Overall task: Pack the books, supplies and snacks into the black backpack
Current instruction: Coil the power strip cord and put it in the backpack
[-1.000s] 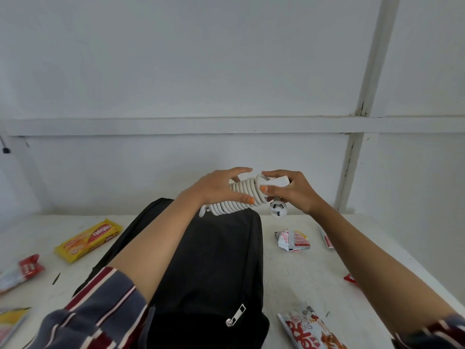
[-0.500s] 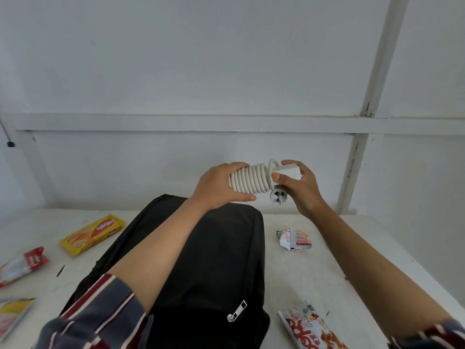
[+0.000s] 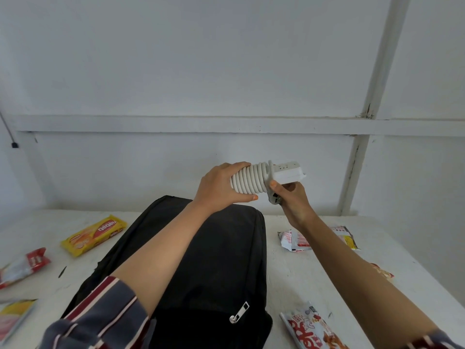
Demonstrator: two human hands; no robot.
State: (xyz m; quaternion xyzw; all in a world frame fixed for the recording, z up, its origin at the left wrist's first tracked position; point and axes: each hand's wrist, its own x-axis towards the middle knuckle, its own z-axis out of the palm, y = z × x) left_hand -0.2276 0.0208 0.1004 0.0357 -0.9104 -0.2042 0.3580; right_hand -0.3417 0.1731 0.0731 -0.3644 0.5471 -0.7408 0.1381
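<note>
The black backpack (image 3: pixel 221 260) lies flat on the white table (image 3: pixel 289 275), a silver zipper pull (image 3: pixel 239 316) near its front. Above its far end I hold a white power strip (image 3: pixel 286 170) with its cord (image 3: pixel 250 180) wound round it. My left hand (image 3: pixel 221 185) grips the wound cord. My right hand (image 3: pixel 292 197) holds the strip's socket end from below, the plug at its thumb. Snack packets lie around the bag: a yellow one (image 3: pixel 94 234) to the left, a white-and-red one (image 3: pixel 293 240) to the right, another (image 3: pixel 312 328) at the front right.
More packets lie at the left edge (image 3: pixel 24 267) and lower left corner (image 3: pixel 15 316). A small red packet (image 3: pixel 382 272) sits by my right forearm. A white wall with a ledge (image 3: pixel 176 124) stands close behind the table.
Both hands have lifted the wound power strip higher and to the right. The socket end now sticks out past my right hand, which has slid under it.
</note>
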